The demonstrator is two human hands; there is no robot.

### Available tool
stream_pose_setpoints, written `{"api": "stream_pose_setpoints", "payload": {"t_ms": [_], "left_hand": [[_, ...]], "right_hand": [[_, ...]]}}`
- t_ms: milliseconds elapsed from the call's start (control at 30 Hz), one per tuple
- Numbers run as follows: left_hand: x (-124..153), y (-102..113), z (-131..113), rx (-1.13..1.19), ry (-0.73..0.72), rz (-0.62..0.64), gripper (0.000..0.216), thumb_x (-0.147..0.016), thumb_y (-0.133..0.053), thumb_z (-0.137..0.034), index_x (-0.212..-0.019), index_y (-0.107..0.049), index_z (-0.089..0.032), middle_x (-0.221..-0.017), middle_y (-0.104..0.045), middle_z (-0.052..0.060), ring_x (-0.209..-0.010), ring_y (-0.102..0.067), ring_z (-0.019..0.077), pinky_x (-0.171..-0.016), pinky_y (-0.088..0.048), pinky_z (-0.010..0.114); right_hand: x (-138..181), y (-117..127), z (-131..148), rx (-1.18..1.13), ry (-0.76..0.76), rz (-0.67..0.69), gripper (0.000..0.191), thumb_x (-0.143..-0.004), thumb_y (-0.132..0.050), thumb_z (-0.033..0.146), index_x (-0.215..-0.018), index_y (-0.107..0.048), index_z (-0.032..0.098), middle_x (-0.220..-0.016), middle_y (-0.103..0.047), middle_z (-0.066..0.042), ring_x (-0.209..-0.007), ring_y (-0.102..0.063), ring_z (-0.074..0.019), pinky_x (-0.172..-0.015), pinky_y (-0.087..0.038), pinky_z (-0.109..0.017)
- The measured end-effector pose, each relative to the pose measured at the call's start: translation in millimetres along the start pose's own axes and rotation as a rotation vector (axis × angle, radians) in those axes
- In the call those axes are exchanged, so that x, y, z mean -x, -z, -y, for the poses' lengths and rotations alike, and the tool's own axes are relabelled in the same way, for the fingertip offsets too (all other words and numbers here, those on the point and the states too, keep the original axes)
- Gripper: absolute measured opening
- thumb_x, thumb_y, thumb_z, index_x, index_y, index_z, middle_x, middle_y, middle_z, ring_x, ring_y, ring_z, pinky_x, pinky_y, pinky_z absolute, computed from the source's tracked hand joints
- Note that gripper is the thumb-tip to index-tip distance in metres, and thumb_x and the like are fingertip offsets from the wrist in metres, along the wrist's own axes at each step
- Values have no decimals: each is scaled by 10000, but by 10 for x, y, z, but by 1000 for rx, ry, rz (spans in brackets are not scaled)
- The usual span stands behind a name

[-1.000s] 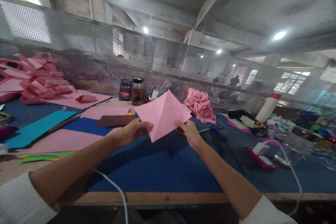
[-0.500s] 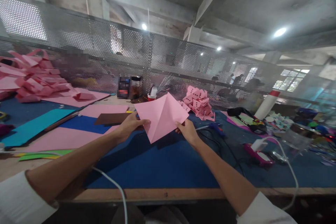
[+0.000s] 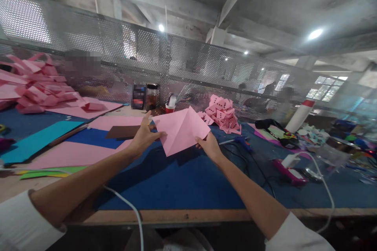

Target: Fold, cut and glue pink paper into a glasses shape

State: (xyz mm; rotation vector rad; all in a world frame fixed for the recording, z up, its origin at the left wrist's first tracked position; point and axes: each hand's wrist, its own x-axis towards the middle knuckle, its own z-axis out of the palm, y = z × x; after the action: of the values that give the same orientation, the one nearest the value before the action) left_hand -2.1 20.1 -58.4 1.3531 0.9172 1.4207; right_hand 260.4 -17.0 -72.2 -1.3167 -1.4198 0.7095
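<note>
I hold a creased square of pink paper (image 3: pixel 181 129) just above the blue table mat (image 3: pixel 182 184), tilted like a diamond. My left hand (image 3: pixel 145 136) pinches its left corner with the thumb on top, and one finger sticks up. At the paper's right edge my right hand (image 3: pixel 209 146) grips it from below, thumb on the front. Both forearms reach in from the bottom of the view, white sleeves at the elbows.
A heap of folded pink pieces (image 3: pixel 222 114) lies behind the paper, and a bigger pink heap (image 3: pixel 38 86) sits far left. Pink, teal and brown sheets (image 3: pixel 88 141) cover the left side. Cables, a white charger (image 3: pixel 290 160) and a glue bottle (image 3: pixel 299 115) crowd the right. A perforated metal screen (image 3: pixel 176 66) backs the table.
The paper has sunk lower and tipped flatter toward the mat. My left hand shifted its hold at the left corner, one finger now raised. The right hand moved only slightly.
</note>
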Motion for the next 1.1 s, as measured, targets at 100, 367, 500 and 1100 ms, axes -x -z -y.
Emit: {"api": "stream_pose_setpoints", "payload": {"t_ms": [100,367,500,1100], "left_hand": [[23,-11,-60,-55,-45,48,884,-583,-855,-188,-1395,-512,-251,-980,-726,53,-803,-687,195,-733,-555,317],[100,-47,-255,12,8,77,270,-708,-689,-280,-926,-793,-158,-989,-754,67,-811,-659,178,-760,-527,267],[107,-40,-352,126,26,96,433,-624,-666,-167,-1044,-765,-137,-1046,-753,86,-916,-674,215,-800,-531,287],[165,62,-1063,-924,-949,-152,269,-894,-631,-448,-823,-722,-204,-1134,-598,70,-1099,-506,265,-965,-394,430]], "right_hand": [[-9,21,-15,-6,46,-39,672,-797,-679,276,-1385,-378,149,-836,-701,-23,-578,-668,-161,-575,-552,-287],[95,152,236,84,356,-185,687,-882,-579,296,-1514,-316,230,-1201,-654,-104,-990,-652,-215,-926,-525,-378],[121,184,295,90,420,-173,671,-896,-451,174,-1539,-277,250,-1196,-648,-88,-966,-643,-195,-900,-521,-352],[255,378,856,364,777,-347,106,-928,-576,277,-930,-659,213,-1016,-658,-64,-1032,-594,-217,-972,-443,-395]]}}
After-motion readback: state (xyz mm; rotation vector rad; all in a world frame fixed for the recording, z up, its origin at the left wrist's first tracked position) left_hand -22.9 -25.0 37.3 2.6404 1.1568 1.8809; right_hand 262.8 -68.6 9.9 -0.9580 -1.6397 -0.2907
